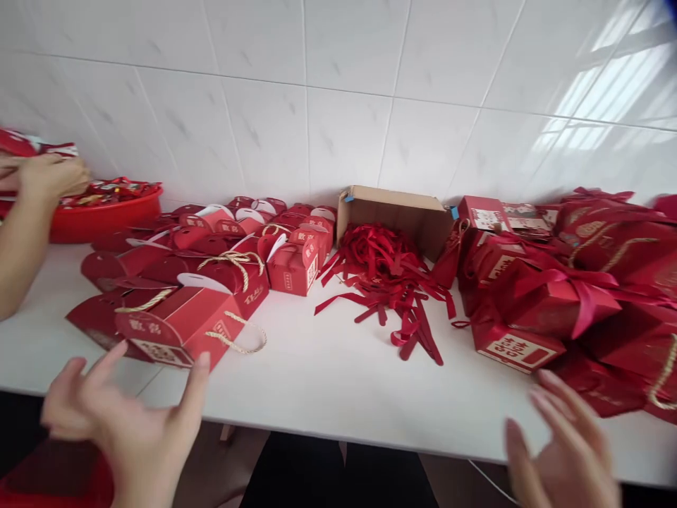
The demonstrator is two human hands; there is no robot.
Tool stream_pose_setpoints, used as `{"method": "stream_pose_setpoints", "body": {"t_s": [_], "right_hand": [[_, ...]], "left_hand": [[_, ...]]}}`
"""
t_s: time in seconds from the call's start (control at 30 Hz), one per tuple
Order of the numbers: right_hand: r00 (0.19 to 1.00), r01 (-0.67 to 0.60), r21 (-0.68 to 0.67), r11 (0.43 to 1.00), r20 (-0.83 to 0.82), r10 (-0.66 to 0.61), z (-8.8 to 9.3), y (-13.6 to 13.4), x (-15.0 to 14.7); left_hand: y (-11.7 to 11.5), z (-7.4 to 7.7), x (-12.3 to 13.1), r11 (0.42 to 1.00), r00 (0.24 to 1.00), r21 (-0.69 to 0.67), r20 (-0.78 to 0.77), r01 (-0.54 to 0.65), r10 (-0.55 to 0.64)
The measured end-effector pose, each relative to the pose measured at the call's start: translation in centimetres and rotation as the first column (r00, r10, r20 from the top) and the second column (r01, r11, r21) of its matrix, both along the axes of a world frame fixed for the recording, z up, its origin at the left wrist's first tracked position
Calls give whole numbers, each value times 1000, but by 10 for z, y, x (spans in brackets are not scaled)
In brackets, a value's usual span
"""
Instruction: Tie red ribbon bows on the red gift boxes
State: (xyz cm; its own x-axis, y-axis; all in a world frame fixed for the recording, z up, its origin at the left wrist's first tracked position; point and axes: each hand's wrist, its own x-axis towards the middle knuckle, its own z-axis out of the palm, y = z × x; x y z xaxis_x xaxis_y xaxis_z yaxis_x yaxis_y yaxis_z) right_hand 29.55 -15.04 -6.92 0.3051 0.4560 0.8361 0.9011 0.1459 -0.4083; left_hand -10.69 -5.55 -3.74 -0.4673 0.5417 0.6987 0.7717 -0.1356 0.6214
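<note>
My left hand (132,416) hovers at the table's front edge with its fingers spread, just before a red gift box (211,321) with gold rope handles and a printed end panel. Whether a fingertip touches that box I cannot tell. At the lower right, my right hand (565,441) is raised with fingers apart and nothing in it. Nearest to it are red boxes tied with ribbon, one of them a box with a cream label (521,351). Between the two hands, farther back, a heap of red ribbons (378,257) spills out of a cardboard box (394,200).
More red boxes (296,264) stand in rows at the back left. Bow-tied boxes (550,300) are stacked at the right. Behind the white table (317,374) rises a tiled wall. At the far left, another person's hand (53,176) is over a red basin (106,220) of small wrapped items.
</note>
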Motion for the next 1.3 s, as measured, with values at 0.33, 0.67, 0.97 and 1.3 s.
{"method": "stream_pose_setpoints", "body": {"t_s": [0.33, 0.67, 0.97, 1.3], "right_hand": [[991, -38, -548, 836, 89, 104, -49, 27, -33], [959, -131, -751, 647, 71, 276, -24, 61, -41], [962, -233, -695, 680, -64, 264, -5, 60, -9], [972, -64, -601, 797, 144, 186, 10, 68, 11]], "left_hand": [[29, -13, -30, 978, 971, -187, 233, 90, -45], [-18, -24, 13, 832, 843, -173, 229, 528, -487], [-2, -25, 52, 696, 748, -280, 179, 661, -639], [2, -26, 57, 629, 708, -353, 167, 692, -686]]}}
